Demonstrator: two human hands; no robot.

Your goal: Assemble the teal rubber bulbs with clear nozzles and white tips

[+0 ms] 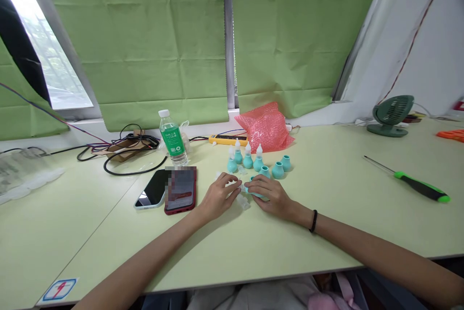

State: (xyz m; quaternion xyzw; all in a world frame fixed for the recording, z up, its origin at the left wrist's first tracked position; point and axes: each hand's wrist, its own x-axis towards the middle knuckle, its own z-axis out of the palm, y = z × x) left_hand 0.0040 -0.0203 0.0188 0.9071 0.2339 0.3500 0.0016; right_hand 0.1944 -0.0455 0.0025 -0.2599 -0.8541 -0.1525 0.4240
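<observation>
My right hand [270,195] is closed around a teal squeeze bulb [259,195] lying on its side, its mouth facing left and partly hidden by the fingers. Opposite it, my left hand [220,197] pinches a small translucent nozzle piece [243,187] right at that mouth; whether the two are joined I cannot tell. Loose clear plastic pieces [242,201] lie on the table just below the fingers. Behind the hands stand several upright bulbs fitted with clear pointed nozzles, one of them a teal nasal aspirator [258,160]. Several open bulbs, such as a teal bulb [278,170], stand to their right.
Left of my hands lie a red-cased phone [185,189] and a dark-screened phone [150,190]. Behind them are a water bottle [173,140] and black cables [125,172]. A pink bubble-wrap bag [266,128], a green fan [391,114] and a screwdriver [422,187] also rest on the table.
</observation>
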